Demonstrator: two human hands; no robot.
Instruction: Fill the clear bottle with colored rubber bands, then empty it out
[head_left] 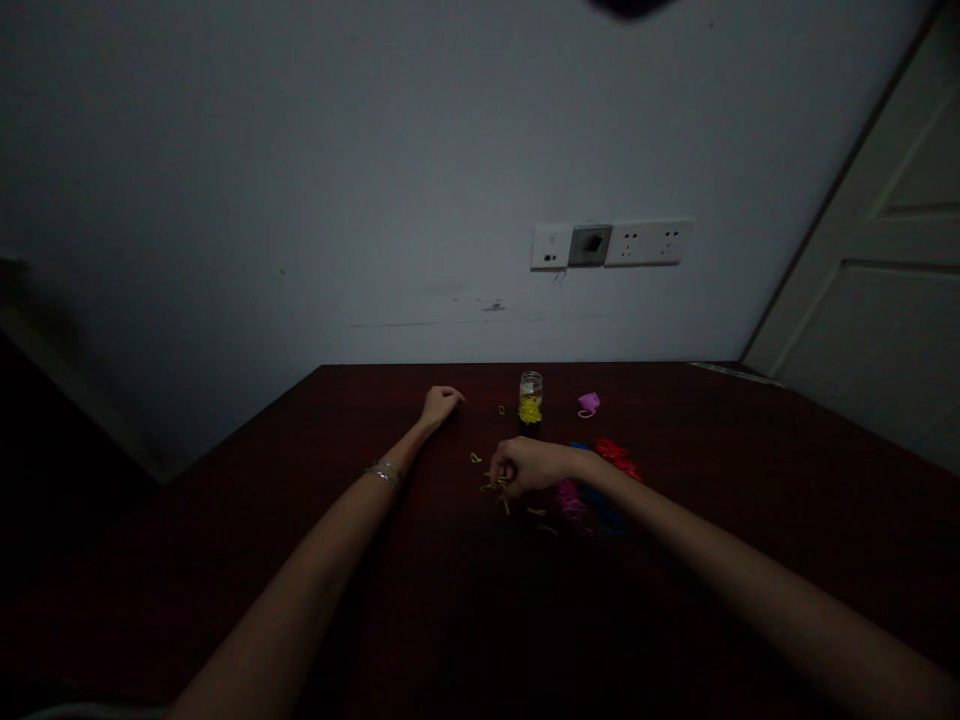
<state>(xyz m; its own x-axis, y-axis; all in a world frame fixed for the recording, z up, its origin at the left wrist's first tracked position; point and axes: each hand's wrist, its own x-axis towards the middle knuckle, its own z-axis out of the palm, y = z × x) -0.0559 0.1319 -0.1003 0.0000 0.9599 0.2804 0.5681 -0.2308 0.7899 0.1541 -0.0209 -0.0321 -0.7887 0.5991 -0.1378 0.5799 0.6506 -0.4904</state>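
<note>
My right hand (529, 464) is low over the table, its fingertips pinched together among loose yellow rubber bands (491, 487). What exactly sits between the fingertips is partly hidden, but yellow bands show right at them. Further left, my left hand (441, 405) rests on the tabletop holding nothing, its fingers loosely stretched out to the right. A clear glass jar (531, 384) stands upright beyond my right hand, its lower part filled with yellow rubber bands. Under and beside my right wrist lie bunches of purple bands (572, 507), blue bands (609, 515) and red bands (619, 458).
The dark red table (360, 420) reaches back to a pale wall with sockets (649, 243). A small pink item with a loop (589, 403) lies right of the jar. A single yellow band (475, 457) lies between my hands. A door (892, 270) is on the right.
</note>
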